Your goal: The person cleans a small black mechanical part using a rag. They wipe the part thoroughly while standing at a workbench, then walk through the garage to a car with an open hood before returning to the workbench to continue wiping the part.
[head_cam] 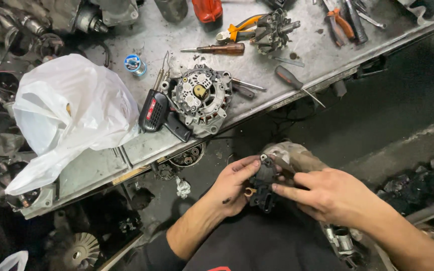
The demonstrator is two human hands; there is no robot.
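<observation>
A metal bench [257,60] is running across the upper view, and the largest thing on it is a white plastic bag [66,110], crumpled at its left end. Beside the bag an alternator [202,98] is lying face up, with a black tool [157,111] bearing a red label touching its left side. A small round blue-and-white tin [134,63] is standing behind them. Screwdrivers [217,49] and orange-handled pliers [237,32] are scattered further back.

Below the bench edge, a small black part [263,183] is being held over the lap. It is being pinched from the left by the left hand [232,188], while the right hand [327,195] is pressing fingertips on its right side. The part seems to be under inspection or fitting; a steady, fine grip is being called for.
</observation>
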